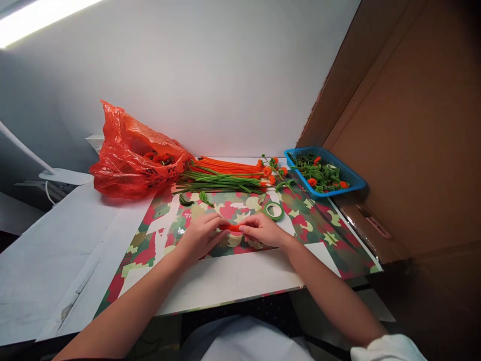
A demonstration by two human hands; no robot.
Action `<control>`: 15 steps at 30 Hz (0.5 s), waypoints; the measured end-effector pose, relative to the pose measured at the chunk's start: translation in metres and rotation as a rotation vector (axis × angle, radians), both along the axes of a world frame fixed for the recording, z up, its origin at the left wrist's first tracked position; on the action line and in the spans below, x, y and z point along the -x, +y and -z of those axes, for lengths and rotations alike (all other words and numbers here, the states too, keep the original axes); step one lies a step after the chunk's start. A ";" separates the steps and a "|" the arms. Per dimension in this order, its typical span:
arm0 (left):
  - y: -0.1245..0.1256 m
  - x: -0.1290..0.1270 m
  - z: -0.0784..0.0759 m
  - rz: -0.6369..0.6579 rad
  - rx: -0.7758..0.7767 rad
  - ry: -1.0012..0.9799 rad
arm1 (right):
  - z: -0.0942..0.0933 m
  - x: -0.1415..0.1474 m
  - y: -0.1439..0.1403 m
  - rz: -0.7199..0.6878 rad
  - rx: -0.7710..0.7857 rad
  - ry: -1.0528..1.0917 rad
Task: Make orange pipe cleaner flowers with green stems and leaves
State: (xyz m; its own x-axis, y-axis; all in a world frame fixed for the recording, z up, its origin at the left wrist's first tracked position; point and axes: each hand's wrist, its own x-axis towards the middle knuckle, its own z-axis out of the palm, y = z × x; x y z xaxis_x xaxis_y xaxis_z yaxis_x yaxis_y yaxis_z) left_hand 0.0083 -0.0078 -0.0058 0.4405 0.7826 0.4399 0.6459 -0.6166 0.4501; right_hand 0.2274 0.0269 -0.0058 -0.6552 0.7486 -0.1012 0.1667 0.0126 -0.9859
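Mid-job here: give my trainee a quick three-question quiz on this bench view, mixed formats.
1. True or false: both hands pinch one orange piece.
2. The tape roll lies: A) in the blue basket; B) on the mat beyond the right hand; C) in the red bag.
3. Fill in: the stems lie between the bag and the ____.

Key: 1 true; 2 B; 3 basket.
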 end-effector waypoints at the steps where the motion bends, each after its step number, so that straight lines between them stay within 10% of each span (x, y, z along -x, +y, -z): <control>1: 0.000 -0.001 -0.001 0.009 -0.039 0.055 | -0.002 0.000 -0.001 -0.016 -0.057 -0.030; 15: -0.004 -0.004 0.004 0.025 0.248 0.164 | 0.005 0.004 -0.009 -0.030 -0.642 -0.310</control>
